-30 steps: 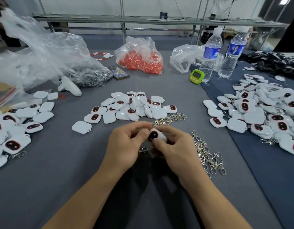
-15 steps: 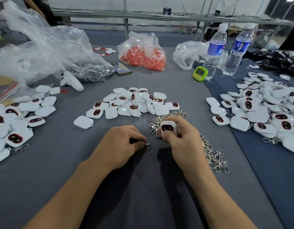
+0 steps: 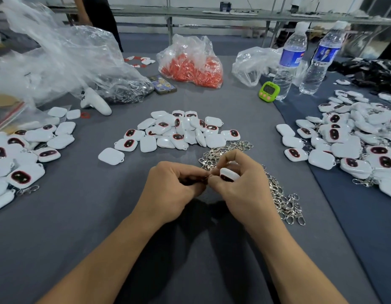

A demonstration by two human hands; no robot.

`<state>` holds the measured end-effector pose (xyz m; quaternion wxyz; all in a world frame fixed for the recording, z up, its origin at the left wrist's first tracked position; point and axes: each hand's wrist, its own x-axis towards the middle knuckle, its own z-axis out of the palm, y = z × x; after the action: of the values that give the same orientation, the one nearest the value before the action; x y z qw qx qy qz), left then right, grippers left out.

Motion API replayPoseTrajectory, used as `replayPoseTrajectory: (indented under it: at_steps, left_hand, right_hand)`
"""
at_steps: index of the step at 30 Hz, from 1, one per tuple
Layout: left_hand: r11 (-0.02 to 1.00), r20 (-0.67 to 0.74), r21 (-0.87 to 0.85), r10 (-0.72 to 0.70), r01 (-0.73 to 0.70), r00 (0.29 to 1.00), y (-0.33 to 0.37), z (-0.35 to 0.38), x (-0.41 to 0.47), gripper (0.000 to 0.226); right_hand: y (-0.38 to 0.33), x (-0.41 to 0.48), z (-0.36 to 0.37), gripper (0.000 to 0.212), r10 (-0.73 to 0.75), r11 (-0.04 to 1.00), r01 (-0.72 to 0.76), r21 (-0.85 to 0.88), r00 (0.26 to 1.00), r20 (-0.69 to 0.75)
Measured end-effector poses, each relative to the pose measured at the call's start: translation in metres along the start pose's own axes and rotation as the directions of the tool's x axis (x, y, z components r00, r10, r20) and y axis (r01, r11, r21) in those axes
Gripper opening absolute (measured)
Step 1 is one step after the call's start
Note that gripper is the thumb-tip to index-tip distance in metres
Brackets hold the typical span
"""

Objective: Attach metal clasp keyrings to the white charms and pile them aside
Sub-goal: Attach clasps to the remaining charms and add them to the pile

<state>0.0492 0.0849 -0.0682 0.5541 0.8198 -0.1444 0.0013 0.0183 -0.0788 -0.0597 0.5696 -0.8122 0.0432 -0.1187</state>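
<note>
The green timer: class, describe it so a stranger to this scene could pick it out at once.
Look to the far right of the grey table, where two water bottles stand. At the foot of the left bottle sits the green timer. It alone is bright green, with a dark screen and pink buttons.

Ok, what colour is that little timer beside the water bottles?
The timer is bright green with pink buttons, seen in the head view.
</note>
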Motion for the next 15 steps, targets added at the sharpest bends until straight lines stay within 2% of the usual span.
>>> replayPoseTrajectory:
  at_steps: [3,5,11,13,15]
  left_hand:
    - [0.999,0.004,-0.025,-0.03,0.03,1.0,0.0007,0.0005,0.0004,0.045]
    - [0.997,-0.026,-0.059,-0.047,0.046,0.999,0.0025,0.0007,0.0009,0.053]
    - [0.999,-0.145,0.04,-0.027,0.033,0.989,0.0047,0.0033,0.0021,0.037]
    - [0.999,-0.119,0.029,-0.027,0.03,0.993,0.0045,0.0034,0.0024,0.032]
    - [0.999,-0.025,-0.013,-0.053,0.053,0.998,0.0053,0.004,0.0015,0.027]
  right_hand:
    - [0.0006,0.002,0.0001,0.025,-0.065,0.994,0.057,-0.095,0.994,-0.084]
    - [0.0016,0.0041,-0.0015,0.024,-0.052,0.995,0.037,-0.098,0.987,-0.154]
    - [0.0008,0.0047,-0.0017,0.029,0.025,0.997,-0.041,-0.071,0.979,-0.204]
    - [0.0,0.006,-0.0023,0.029,0.07,0.997,-0.072,-0.004,0.977,-0.201]
    - [-0.0008,0.0073,-0.0036,0.03,0.115,0.991,-0.101,0.084,0.974,-0.196]
